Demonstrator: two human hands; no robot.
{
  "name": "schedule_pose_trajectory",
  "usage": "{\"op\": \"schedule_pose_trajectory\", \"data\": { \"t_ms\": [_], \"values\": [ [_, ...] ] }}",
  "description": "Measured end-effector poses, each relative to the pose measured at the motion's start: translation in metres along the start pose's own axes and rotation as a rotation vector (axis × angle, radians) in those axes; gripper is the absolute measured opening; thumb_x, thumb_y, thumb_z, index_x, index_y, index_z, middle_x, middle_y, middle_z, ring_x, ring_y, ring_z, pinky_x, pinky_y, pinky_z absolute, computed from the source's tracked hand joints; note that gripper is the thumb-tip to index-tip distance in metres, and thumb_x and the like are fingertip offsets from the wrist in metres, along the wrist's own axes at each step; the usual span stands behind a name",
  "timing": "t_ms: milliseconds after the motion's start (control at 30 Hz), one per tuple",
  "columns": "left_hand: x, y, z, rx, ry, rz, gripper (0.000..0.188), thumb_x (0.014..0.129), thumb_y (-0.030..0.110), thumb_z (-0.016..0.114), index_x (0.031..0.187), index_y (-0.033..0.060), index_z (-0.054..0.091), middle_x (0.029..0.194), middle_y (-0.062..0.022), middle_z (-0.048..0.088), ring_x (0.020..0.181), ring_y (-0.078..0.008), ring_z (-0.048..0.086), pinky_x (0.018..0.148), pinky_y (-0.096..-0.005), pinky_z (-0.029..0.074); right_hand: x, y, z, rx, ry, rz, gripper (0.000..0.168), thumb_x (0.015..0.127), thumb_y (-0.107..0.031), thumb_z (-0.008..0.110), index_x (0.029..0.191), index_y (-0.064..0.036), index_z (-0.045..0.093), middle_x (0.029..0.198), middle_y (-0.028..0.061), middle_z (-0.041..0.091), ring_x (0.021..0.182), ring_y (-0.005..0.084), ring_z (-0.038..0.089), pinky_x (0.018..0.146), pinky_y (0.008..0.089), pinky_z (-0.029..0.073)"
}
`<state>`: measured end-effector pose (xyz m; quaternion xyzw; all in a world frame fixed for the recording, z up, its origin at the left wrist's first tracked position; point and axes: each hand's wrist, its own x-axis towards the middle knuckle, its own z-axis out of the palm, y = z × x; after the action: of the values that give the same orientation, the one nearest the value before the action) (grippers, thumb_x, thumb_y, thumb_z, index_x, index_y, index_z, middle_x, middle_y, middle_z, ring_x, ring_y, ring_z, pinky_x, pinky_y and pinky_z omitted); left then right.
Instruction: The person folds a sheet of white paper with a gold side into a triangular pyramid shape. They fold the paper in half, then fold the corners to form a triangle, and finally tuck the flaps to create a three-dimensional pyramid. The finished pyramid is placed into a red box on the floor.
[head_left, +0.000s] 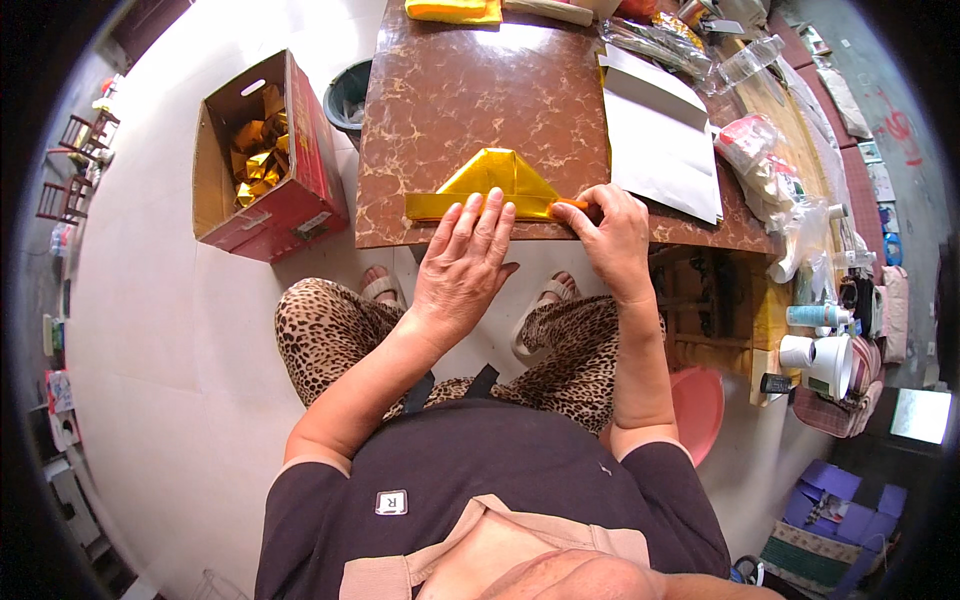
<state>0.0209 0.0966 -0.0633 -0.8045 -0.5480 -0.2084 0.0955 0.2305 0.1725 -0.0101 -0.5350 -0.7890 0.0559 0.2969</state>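
A folded sheet of shiny gold foil paper (491, 176) lies near the front edge of the brown marbled tabletop (480, 97). Its upper part forms a trapezoid with slanted sides, and a straight strip runs along its lower edge. My left hand (466, 259) rests flat with its fingertips on that strip. At the right end of the fold, my right hand (611, 225) pinches the paper's corner, where an orange piece shows between thumb and fingers; whether it is paper or a tool I cannot tell. A stack of white-backed sheets (660, 135) lies right of the fold.
Left of the table stands an open cardboard box (311, 165) holding folded gold paper pieces (262, 157), beside a dark bin (346, 97). Yellow cloth-like bundles (454, 9) lie at the far edge. Plastic bags (757, 157) and a clear bottle (750, 64) crowd the right. A pink basin (697, 412) is below.
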Motion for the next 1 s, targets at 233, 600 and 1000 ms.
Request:
{"op": "schedule_pose_trajectory", "data": {
  "t_ms": [233, 600, 1000],
  "values": [
    [-0.005, -0.001, -0.005, 0.015, 0.033, -0.056, 0.081, 0.082, 0.035, 0.081, 0.154, 0.0211, 0.046, 0.159, -0.0145, 0.04, 0.143, -0.041, 0.036, 0.121, -0.0553, 0.026, -0.011, 0.004, 0.011, 0.038, 0.081, 0.092, 0.024, 0.089, -0.031, 0.077, 0.095, -0.011, 0.067, 0.083, 0.0021, 0.064, 0.082, 0.0232, 0.06, 0.084, 0.0396, 0.042],
    [-0.005, -0.005, 0.005, 0.049, 0.093, -0.063, 0.081, 0.081, 0.027, 0.081, 0.154, 0.0251, 0.045, 0.158, -0.0194, 0.04, 0.142, -0.041, 0.037, 0.119, -0.0557, 0.029, -0.016, -0.006, 0.015, -0.162, 0.391, -0.105, 0.017, 0.095, -0.015, 0.068, 0.111, -0.01, 0.066, 0.1, 0.0072, 0.065, 0.096, 0.0262, 0.062, 0.095, 0.0427, 0.045],
    [-0.009, -0.018, 0.004, 0.041, 0.084, -0.05, 0.066, 0.091, 0.018, 0.065, 0.15, -0.0029, 0.043, 0.157, -0.0203, 0.042, 0.146, -0.0333, 0.039, 0.123, -0.0451, 0.029, -0.043, -0.037, 0.048, -0.142, 0.003, -0.369, 0.071, 0.097, -0.049, 0.061, 0.144, 0.003, 0.052, 0.153, 0.0197, 0.05, 0.145, 0.0325, 0.044, 0.121, 0.0461, 0.03]
  ]
}}
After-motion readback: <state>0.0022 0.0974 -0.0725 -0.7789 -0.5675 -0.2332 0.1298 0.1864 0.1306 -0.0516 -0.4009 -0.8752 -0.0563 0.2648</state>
